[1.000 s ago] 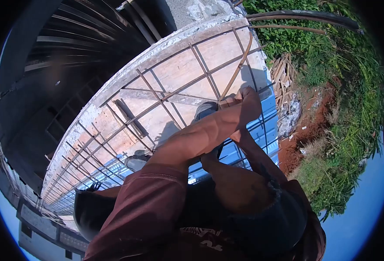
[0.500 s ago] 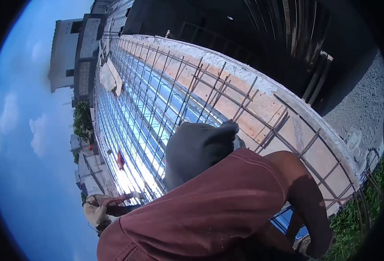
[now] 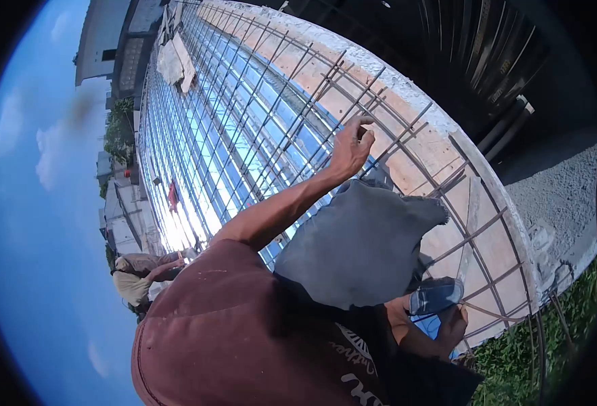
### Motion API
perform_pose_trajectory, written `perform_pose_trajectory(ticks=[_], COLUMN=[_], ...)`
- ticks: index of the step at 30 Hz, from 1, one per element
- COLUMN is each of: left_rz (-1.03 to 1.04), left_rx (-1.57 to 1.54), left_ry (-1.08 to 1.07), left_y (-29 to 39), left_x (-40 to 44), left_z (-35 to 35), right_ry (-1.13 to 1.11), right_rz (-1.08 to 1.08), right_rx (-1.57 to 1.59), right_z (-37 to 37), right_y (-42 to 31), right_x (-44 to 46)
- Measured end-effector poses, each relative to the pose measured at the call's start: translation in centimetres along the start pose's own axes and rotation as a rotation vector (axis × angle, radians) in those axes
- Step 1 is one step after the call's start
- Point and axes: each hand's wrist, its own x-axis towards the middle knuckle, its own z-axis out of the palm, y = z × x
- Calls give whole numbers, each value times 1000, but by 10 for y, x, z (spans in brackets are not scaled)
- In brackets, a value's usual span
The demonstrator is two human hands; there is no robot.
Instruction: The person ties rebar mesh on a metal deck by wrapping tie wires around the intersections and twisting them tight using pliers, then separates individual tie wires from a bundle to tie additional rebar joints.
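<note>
My left hand (image 3: 352,145) is raised over the steel bar grid (image 3: 396,139). Its index finger and thumb curve toward each other with a gap between them, and nothing shows in it. Low in the view, my right hand (image 3: 451,326) is beside a blue-grey shoe (image 3: 437,296). Its fingers look curled; whatever they may hold is hidden. Between the hands is my bent knee in grey trousers (image 3: 356,247). Beneath the bars lie orange-brown boards (image 3: 396,177) and shiny metal decking (image 3: 244,149).
A rough concrete edge (image 3: 440,118) borders the boards, with a dark drop beyond. Bar ends project past the near end, above green plants (image 3: 515,372). Another person (image 3: 136,274) bends over the far left side. Pale planks (image 3: 176,61) lie on the grid.
My left arm has swung from low beside my leg to stretched out over the bars. The view has shifted, bringing my shirt front, shoe and right hand into sight.
</note>
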Motion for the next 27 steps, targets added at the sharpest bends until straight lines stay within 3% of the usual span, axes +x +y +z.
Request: perform_pose_trajectory(ticks=[1,3,4,6,8,10,11,13,16,19,27], left_rz=[-163,-312,-345,-411,-643,-585,-886,-968,-976,-912,-779], left_rx=[52,241,348,478,535,775,680,691,782,836,1016], left_ry=[14,115,158,342,489,658,645,817,736,553,355], left_y=[-57,-136,-161,-209,-223,-253,-255,-279,-303,-326,-322], left_x=[-30,-90,-116,-153,-168,-182,-182,-183,-192,-195,-117], left_z=[-10,-32,-47,-76,-99,-115,-125,-141,-179,-218,-279], right_ry=[-5,25,47,134,186,366,368,387,441,494,716], right_rz=[164,406,491,444,459,399,420,320,271,298,372], right_rx=[411,738,642,463,364,399,383,312,381,477,597], right_z=[-5,-22,-39,-69,-83,-100,-106,-106,-100,-82,-99], right_y=[5,-13,-31,10,24,17,16,15,30,-28,-3], right_x=[3,-1,-8,2,11,9,9,13,14,-6,-39])
